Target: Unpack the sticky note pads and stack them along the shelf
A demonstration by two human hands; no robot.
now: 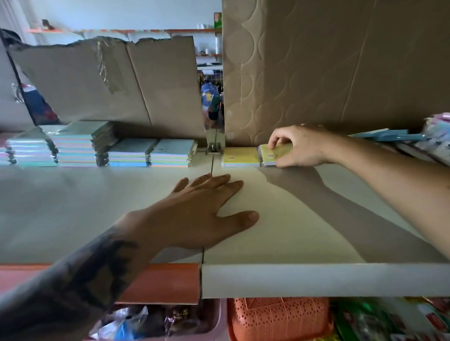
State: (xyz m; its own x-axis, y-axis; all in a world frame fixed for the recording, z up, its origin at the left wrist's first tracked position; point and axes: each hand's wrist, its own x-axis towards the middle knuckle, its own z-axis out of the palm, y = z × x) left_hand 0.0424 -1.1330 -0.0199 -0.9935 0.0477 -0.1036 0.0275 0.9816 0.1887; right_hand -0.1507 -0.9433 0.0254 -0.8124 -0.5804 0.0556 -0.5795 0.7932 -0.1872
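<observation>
Two hands are on the white shelf [311, 218]. The left hand [195, 218] lies flat with its fingers spread, holding nothing. The right hand [297, 146] pinches a yellow sticky note pad [269, 154] at the back, just beside another yellow pad [240, 156]. More pads [88, 145] sit stacked to the left.
</observation>
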